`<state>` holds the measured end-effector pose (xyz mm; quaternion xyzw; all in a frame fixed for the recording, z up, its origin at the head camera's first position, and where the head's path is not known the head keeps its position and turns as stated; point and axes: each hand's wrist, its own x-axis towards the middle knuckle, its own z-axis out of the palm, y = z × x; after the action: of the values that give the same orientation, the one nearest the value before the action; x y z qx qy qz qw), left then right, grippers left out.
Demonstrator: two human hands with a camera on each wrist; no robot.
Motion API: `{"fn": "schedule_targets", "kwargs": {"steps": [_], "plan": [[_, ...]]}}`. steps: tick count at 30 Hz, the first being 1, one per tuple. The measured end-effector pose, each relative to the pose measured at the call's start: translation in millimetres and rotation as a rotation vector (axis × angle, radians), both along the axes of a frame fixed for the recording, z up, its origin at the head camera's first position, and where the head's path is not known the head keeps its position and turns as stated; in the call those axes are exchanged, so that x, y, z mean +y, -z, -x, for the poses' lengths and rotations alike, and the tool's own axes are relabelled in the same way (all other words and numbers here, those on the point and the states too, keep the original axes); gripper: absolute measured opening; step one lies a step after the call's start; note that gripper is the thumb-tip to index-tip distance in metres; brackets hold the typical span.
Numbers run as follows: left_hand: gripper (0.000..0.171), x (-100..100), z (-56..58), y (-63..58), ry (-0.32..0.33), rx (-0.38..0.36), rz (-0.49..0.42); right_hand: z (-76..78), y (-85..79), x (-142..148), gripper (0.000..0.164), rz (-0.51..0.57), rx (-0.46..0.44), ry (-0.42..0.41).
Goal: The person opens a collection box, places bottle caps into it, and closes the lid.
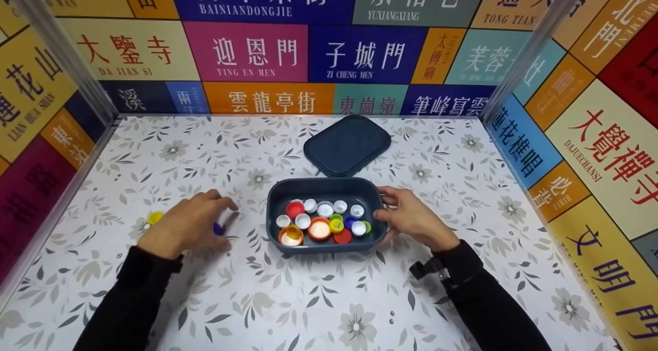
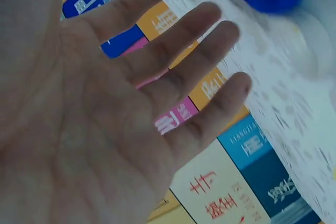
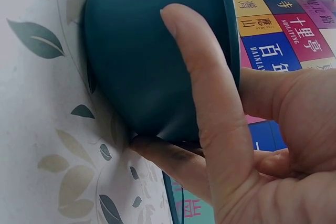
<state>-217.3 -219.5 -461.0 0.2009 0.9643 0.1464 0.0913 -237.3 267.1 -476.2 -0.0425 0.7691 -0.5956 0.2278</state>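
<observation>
A dark blue plastic box without its lid stands mid-table, holding many small bottle caps in white, red, orange, yellow, green and purple. My right hand grips the box's right end; in the right wrist view one finger lies along the outer wall and another reaches under its bottom edge. My left hand is left of the box, fingers spread and holding nothing. Beside it, partly hidden in the head view, is a blue bottle cap. A yellow cap lies on the hand's other side.
The dark blue lid lies flat behind the box. A floral cloth covers the table. Panels with coloured lettering wall in the back and both sides.
</observation>
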Motion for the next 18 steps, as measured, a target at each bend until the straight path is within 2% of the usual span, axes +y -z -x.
{"fn": "schedule_targets", "kwargs": {"steps": [4, 8, 13, 18], "plan": [[0.07, -8.2, -0.5, -4.7, -0.022, -0.071, 0.026, -0.2, -1.6, 0.5, 0.075, -0.004, 0.0, 0.008], [0.048, -11.3, 3.1, -6.2, -0.015, -0.108, 0.012, -0.1, -1.7, 0.0, 0.074, -0.001, 0.003, 0.012], [0.027, -11.7, 5.3, -2.5, 0.052, -0.051, -0.043, 0.1, 0.0, -0.6, 0.073, -0.005, 0.011, -0.006], [0.026, -12.2, 5.6, 1.0, 0.076, -0.021, -0.056, 0.4, 0.5, -0.6, 0.074, -0.011, 0.016, -0.01]]}}
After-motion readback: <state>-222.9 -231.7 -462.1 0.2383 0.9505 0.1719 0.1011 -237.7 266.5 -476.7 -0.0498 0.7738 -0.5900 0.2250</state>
